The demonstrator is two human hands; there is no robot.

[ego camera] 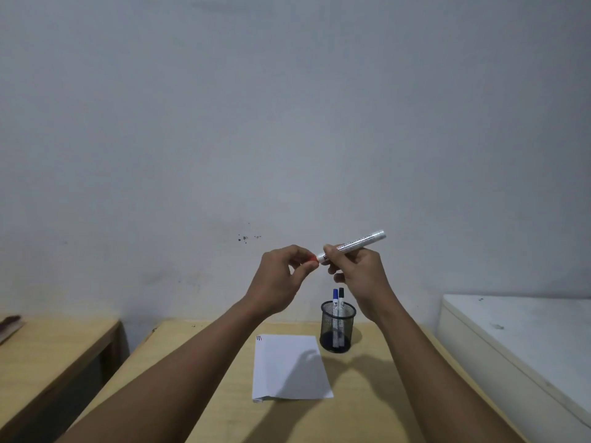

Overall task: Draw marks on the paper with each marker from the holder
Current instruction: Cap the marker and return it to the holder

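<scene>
both hands were raised well above the worktop (224,394), meeting in front of the wall. the right hand (358,270) was clenched around the barrel of a white-bodied marker (355,243), gripping it near the writing end so that most of the barrel stuck out past the knuckles. the marker's long axis ran from lower left to upper right, its butt end pointing up and away to the right, its red tip end pointing toward the left hand (281,276). the left hand's thumb and fingers were pinched at that red end; whether they held a cap there or only touched the tip could not be told, since the fingers covered it.

below, the mesh holder (338,327) stood on the worktop just beyond the far right corner of the paper (287,369), with a blue-capped marker (335,302) and a black-capped marker (341,302) standing upright in it. the paper already carried a few short strokes at its far left corner (259,338): dark, blue and red by the look of them.

so the red marker seemed to be in the capping step, the coming move a short push along the marker's axis, the hands closing toward each other. after that the holder lay straight down under the right hand, the nearer one for the drop.
</scene>
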